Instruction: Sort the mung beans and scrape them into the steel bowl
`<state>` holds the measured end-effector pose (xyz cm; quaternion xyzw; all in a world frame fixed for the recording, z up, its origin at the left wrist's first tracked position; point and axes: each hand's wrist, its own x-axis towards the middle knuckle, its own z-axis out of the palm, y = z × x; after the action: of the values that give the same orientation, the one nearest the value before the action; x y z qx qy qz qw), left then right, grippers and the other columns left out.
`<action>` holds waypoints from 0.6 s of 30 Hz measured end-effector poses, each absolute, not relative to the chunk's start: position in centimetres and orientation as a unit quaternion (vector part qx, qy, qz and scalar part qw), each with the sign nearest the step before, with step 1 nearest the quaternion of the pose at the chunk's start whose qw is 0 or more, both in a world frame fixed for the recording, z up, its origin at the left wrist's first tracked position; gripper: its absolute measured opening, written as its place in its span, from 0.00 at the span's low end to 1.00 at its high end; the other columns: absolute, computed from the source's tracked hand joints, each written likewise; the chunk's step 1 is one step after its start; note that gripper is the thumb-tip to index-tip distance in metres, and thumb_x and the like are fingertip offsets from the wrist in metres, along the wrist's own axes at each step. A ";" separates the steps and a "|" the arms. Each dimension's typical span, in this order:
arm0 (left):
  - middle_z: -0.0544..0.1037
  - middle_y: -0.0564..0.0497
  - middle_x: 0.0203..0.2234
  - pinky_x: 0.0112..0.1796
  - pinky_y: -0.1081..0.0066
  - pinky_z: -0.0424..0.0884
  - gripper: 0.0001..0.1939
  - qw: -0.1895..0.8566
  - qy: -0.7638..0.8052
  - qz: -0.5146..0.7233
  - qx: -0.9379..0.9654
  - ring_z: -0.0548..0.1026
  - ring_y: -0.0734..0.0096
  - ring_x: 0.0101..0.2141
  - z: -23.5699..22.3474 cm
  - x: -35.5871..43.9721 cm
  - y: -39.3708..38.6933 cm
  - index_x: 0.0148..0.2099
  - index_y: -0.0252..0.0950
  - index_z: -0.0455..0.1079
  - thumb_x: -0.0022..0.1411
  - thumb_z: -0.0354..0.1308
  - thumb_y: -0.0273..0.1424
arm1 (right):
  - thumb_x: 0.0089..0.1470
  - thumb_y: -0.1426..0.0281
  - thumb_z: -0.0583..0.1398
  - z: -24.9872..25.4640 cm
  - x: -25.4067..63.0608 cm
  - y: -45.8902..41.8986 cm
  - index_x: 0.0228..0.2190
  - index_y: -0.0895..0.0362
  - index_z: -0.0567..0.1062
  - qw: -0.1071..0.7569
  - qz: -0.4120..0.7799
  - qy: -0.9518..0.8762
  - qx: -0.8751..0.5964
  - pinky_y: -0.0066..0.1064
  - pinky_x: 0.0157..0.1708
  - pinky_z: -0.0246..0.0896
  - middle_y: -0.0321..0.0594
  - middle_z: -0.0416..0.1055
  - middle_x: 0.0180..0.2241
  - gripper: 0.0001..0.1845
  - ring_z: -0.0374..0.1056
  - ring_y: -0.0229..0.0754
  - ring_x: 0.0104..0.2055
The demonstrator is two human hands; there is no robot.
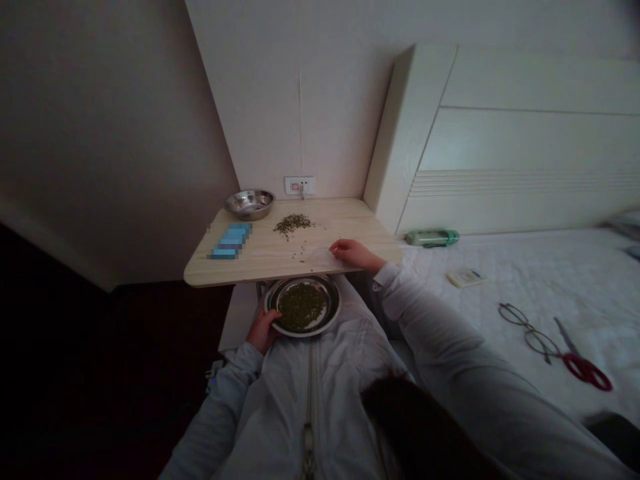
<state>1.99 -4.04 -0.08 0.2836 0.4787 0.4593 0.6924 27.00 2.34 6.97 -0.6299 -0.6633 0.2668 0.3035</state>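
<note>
On my lap, below the table's front edge, a metal bowl [334, 301] holds many small green-brown grains [300, 305]. My left hand [263, 330] grips its left rim, thumb over the edge. My right hand [353, 253] is low over the right front of the small wooden table [250, 268]. Its fingers are drawn together in a pinch, and what they hold, if anything, is too small to make out. A loose pile of similar grains [294, 223] lies at the middle back of the tabletop. A few stray grains are scattered between that pile and my right hand.
A second metal bowl [250, 205] stands at the table's back left, behind a blurred blue phone-like item [231, 241]. Rightward on the bed [575, 280] lie a green-capped bottle [433, 238], a white remote-like device [466, 277], glasses [530, 328] and red-handled scissors [585, 369]. A wall socket [299, 185] sits behind.
</note>
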 end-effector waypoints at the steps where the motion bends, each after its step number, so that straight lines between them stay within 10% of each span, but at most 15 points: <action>1: 0.74 0.54 0.23 0.26 0.71 0.70 0.24 0.692 0.476 0.461 0.286 0.74 0.65 0.30 -0.1 2.0 -4.1 0.44 0.36 0.66 0.41 0.52 0.20 | 0.46 0.73 0.54 7.0 27.1 2.2 0.31 0.63 0.72 0.305 0.269 -0.661 -0.630 0.22 0.28 0.54 0.35 0.68 0.24 0.10 0.60 0.30 0.25; 18: 0.74 0.54 0.23 0.24 0.72 0.69 0.24 0.692 0.480 0.459 0.284 0.73 0.65 0.29 -0.2 1.9 -3.9 0.43 0.36 0.66 0.39 0.52 0.20 | 0.44 0.70 0.53 6.9 26.5 1.3 0.32 0.62 0.70 0.358 0.342 -0.646 -0.582 0.23 0.27 0.54 0.33 0.64 0.21 0.12 0.57 0.31 0.23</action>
<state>1.91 -3.92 -0.17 0.2837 0.4799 0.4589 0.6919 26.48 1.26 6.86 -0.5815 -0.6456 0.3421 0.3578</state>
